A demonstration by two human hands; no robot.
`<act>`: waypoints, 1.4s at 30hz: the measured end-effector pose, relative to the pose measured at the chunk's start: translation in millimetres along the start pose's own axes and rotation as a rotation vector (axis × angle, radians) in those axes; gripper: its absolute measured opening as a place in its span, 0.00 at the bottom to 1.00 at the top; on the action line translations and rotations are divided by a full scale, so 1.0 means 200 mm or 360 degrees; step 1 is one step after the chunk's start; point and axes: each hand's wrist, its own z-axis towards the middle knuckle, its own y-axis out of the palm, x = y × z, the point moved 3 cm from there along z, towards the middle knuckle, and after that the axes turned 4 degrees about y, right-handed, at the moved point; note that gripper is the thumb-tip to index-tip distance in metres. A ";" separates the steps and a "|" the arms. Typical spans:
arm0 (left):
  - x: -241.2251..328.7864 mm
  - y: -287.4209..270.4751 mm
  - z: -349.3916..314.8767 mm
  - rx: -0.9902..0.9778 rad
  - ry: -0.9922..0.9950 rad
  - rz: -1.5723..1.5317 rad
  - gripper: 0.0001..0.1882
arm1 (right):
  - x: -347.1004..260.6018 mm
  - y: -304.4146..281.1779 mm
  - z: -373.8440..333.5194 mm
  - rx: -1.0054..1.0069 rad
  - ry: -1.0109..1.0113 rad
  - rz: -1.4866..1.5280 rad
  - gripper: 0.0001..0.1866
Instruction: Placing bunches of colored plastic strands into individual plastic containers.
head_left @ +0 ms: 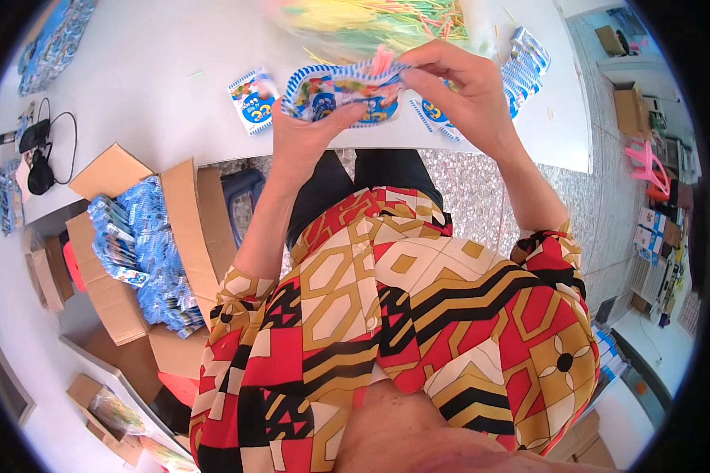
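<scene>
My left hand grips the left side of a small blue-and-white plastic packet with colourful printing, held just above the table's near edge. The packet's mouth is spread, and a short bundle of thin pink sticks stands up out of its right part. At its right end my right hand pinches the packet between thumb and forefinger, close beside the sticks. Another such packet lies flat to the left of my hands. Partly hidden beneath my right hand is one more packet.
A heap of thin yellow, green and orange sticks in clear plastic lies beyond my hands. Overlapping packets lie at right. Left of my legs, an open cardboard box holds many packets. A black cable rests on the white table.
</scene>
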 end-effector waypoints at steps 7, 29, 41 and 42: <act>-0.11 -0.07 0.01 0.0293 -0.0384 -0.0175 0.11 | 0.26 -0.04 -0.21 0.0407 0.0369 -0.0030 0.07; -0.15 0.04 -0.01 0.0137 -0.0337 -0.0055 0.13 | 0.42 -0.10 -0.43 0.1075 0.0340 -0.0528 0.15; -0.08 0.06 -0.05 0.0028 -0.0232 0.0012 0.13 | 0.16 0.14 -0.03 -0.0118 0.0234 -0.0372 0.09; -0.08 0.06 -0.06 0.0026 -0.0237 -0.0025 0.13 | 0.15 0.14 -0.02 -0.0120 0.0193 -0.0337 0.09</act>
